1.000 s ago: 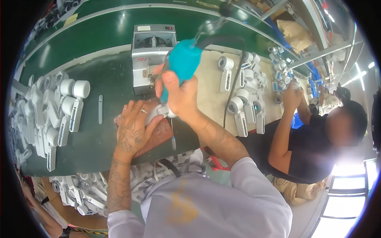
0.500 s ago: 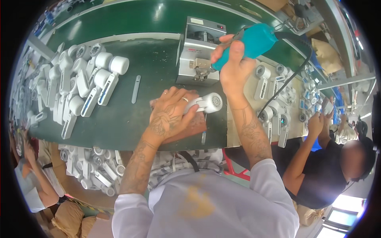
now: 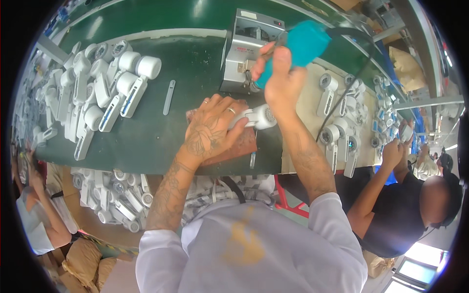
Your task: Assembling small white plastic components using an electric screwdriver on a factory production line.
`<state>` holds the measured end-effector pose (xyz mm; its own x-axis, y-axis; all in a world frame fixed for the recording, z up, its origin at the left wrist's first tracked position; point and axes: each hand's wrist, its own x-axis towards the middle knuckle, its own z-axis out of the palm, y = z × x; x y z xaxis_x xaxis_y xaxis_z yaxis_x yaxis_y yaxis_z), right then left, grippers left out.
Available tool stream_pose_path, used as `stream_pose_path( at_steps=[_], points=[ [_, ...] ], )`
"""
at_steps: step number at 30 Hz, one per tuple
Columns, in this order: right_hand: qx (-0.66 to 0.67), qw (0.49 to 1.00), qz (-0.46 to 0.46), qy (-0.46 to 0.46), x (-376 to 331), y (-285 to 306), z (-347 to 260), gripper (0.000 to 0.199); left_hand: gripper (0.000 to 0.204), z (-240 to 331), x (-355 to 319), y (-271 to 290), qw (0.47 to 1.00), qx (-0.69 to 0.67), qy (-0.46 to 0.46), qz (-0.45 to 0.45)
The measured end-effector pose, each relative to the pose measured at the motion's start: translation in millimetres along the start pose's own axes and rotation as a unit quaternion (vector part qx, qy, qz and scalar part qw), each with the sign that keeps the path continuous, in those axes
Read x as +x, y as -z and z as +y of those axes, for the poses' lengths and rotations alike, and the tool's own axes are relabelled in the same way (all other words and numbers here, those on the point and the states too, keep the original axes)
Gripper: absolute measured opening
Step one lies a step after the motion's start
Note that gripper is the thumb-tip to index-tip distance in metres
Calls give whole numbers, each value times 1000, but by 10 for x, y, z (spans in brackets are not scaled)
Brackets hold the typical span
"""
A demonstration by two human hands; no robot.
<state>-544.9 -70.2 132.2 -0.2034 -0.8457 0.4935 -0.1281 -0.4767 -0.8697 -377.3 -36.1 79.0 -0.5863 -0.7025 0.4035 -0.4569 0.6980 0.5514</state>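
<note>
My left hand (image 3: pixel 207 128) is closed round the handle of a small white handheld fan (image 3: pixel 264 117), pressing it onto a reddish-brown pad (image 3: pixel 239 149) on the bench. The fan's round head sticks out to the right of my fingers. Raised to the right, my right hand (image 3: pixel 283 80) grips a teal electric screwdriver (image 3: pixel 307 44). Its lower end is beside the front of a grey metal box-shaped machine (image 3: pixel 237 58); my fingers and blur hide whether the tip touches it.
Many white fans (image 3: pixel 105 88) are piled on the green bench (image 3: pixel 190 63) at left, near a flat grey strip (image 3: pixel 169 97). More fans (image 3: pixel 115 195) fill a cardboard box below. A black cable (image 3: pixel 344 93) hangs at right, where a co-worker (image 3: pixel 391 210) sits.
The screwdriver has shifted down and left across the front of the machine. In my left hand the fan has turned, its grille now facing more to the right. The whole view has tilted slightly.
</note>
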Motion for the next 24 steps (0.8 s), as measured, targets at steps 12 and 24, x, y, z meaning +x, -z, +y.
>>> stream_pose_path(
  at_steps=[12, 24],
  points=[
    [34, 997, 3, -69, -549, 247, -257, 73, 30, 53, 29, -13, 1000, -1, 4, -1],
    [41, 998, -1, -39, -663, 249, -123, 23, 28, 165, 74, -27, 999, 25, -26, 25]
  ],
)
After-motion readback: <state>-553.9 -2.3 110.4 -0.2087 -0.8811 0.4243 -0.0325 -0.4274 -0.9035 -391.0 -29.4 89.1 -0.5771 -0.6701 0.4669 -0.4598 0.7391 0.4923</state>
